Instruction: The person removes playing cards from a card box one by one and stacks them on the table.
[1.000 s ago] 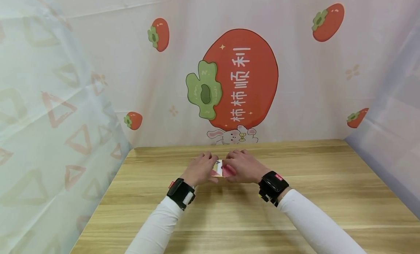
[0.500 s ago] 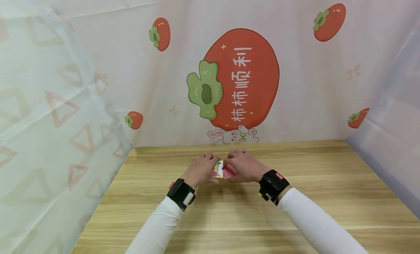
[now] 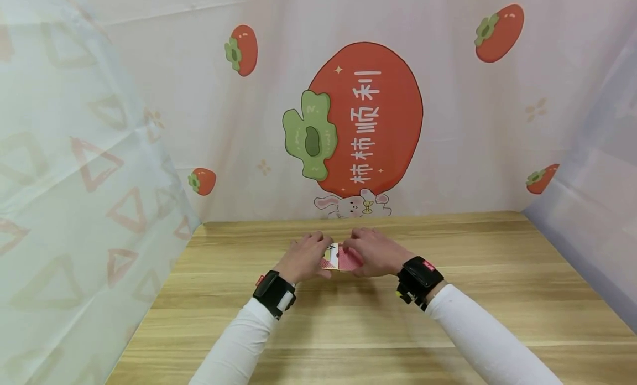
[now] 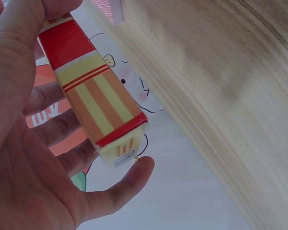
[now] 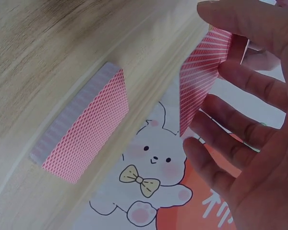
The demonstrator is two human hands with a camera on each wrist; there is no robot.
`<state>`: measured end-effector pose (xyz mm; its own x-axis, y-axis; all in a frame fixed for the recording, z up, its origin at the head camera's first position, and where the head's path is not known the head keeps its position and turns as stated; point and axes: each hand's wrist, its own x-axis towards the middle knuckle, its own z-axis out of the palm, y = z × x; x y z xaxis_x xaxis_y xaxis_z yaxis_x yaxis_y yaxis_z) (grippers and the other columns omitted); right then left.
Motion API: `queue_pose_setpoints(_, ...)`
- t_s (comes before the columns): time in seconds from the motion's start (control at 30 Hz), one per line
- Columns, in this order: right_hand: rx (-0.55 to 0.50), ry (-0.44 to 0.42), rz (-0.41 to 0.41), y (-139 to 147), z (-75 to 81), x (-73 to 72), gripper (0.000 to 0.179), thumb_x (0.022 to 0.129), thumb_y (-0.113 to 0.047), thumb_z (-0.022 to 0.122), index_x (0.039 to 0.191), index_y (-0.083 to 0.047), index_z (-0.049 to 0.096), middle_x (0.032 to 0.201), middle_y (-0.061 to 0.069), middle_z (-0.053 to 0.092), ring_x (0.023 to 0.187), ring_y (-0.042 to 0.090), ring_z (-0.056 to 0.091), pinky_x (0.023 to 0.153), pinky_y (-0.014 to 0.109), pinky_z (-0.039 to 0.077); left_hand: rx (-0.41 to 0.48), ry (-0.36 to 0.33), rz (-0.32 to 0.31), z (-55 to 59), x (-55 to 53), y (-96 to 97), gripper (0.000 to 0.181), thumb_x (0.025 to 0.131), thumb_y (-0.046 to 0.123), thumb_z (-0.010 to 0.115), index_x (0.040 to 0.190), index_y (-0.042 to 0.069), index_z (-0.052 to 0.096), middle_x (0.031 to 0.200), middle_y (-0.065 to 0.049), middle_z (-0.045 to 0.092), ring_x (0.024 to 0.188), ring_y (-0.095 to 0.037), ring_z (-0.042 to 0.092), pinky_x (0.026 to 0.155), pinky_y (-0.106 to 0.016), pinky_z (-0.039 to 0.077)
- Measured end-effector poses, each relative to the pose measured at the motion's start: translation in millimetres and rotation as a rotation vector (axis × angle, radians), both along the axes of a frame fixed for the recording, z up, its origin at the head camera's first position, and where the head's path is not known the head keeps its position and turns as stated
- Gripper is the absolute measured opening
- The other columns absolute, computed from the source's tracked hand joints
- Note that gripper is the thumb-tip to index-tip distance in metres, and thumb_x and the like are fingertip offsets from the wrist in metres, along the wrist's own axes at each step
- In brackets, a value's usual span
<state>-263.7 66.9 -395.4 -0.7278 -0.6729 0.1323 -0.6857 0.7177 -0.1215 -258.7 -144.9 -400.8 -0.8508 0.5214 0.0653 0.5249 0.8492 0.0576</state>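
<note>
My left hand [image 4: 43, 163] grips a playing-card box [image 4: 93, 91] with yellow and orange stripes and red bands along its narrow side. Its fingers are spread behind the box, and one end shows a barcode. In the head view, a white panel with a letter A shows on the box [image 3: 333, 256]. At the box's right end, my right hand [image 3: 377, 253] pinches red-backed playing cards [image 3: 350, 259] between thumb and fingers; how deep they sit in the box is hidden. Another red-backed stack of cards [image 5: 89, 127] shows apart from the fingers, against the table, in the right wrist view.
The wood-grain table [image 3: 348, 329] spreads around both hands. Close behind them, a printed curtain [image 3: 448, 125] with persimmons and a rabbit rises from the table's far edge. Another patterned curtain [image 3: 99, 208] borders the left side.
My right hand has shifted slightly to the right, and more of the red card backs shows between the hands. The left hand and the box have stayed nearly still.
</note>
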Motion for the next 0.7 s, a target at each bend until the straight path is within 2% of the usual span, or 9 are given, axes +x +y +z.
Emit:
queue_pose_setpoints(0.13,0.013,-0.003,-0.007,4,0.7,0.2,0.055,0.063,-0.041,0.079,0.111,-0.023,0.059,0.097,-0.005,0.045,0.087,0.012,0.043,0.078,0.027,0.041,0.002,0.000,0.003,-0.1,0.2,-0.5,0.077,0.063,0.052,0.075,0.126,0.016,0.050,0.118,-0.004,0.051,0.110,-0.027,0.047,0.084,-0.057,0.039)
queue_pose_setpoints(0.43,0.037,-0.034,-0.034,16,0.9,0.5,0.054,0.062,-0.040,0.080,0.109,-0.025,0.058,0.098,-0.006,0.044,0.089,0.012,0.043,0.077,0.026,0.042,-0.003,-0.002,0.010,-1.8,-0.5,-2.1,0.076,0.063,0.052,0.075,0.126,0.016,0.051,0.120,-0.005,0.051,0.110,-0.027,0.047,0.086,-0.056,0.038)
queue_pose_setpoints(0.7,0.016,-0.080,-0.076,34,-1.1,-3.8,0.053,0.064,-0.042,0.078,0.110,-0.025,0.057,0.097,-0.005,0.045,0.087,0.013,0.044,0.075,0.026,0.042,0.003,-0.007,0.021,-3.2,-0.8,-7.1,0.074,0.065,0.050,0.076,0.125,0.015,0.051,0.120,-0.007,0.051,0.109,-0.028,0.048,0.086,-0.056,0.038)
